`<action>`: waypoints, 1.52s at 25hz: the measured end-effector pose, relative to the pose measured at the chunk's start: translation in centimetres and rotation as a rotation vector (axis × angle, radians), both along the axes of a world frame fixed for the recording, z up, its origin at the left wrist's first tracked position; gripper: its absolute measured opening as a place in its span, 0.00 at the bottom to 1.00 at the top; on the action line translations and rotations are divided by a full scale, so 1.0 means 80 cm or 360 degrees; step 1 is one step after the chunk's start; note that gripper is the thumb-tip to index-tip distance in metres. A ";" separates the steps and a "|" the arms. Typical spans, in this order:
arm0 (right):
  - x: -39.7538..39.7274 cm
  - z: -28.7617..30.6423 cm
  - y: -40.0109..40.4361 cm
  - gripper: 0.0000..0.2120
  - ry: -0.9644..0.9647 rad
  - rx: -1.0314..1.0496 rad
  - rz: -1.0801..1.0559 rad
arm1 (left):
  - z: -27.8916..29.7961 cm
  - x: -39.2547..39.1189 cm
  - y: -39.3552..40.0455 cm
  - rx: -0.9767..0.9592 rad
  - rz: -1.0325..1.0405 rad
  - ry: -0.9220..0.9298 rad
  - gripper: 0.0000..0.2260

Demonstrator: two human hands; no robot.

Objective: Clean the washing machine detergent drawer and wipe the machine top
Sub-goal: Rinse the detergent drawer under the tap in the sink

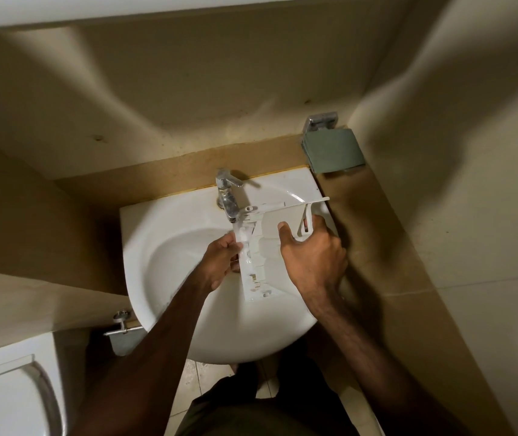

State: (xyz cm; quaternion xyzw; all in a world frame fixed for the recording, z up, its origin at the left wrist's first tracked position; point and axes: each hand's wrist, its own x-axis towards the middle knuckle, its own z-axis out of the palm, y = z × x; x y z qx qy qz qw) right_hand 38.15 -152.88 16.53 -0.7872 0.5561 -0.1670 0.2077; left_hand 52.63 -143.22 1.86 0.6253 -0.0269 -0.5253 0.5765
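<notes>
Both hands [220,262] on drawer [267,243] (above sink [163,234])

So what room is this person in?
Most likely a small bathroom. A white washbasin with a metal tap sits in a corner, where both hands rinse a white detergent drawer. What looks like a toilet is at the lower left.
</notes>
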 end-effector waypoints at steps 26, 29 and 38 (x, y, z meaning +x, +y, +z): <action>-0.024 -0.001 -0.015 0.03 -0.1067 0.1133 -0.0470 | 0.007 0.023 0.009 0.0061 0.0343 -0.0161 0.10; -0.023 0.007 -0.017 0.02 -0.1235 0.1246 -0.0652 | 0.005 0.019 0.018 -0.0038 0.0401 0.0025 0.09; -0.028 0.013 -0.013 0.02 -0.1287 0.1431 -0.0731 | 0.019 0.009 0.014 0.0083 0.0545 -0.0202 0.08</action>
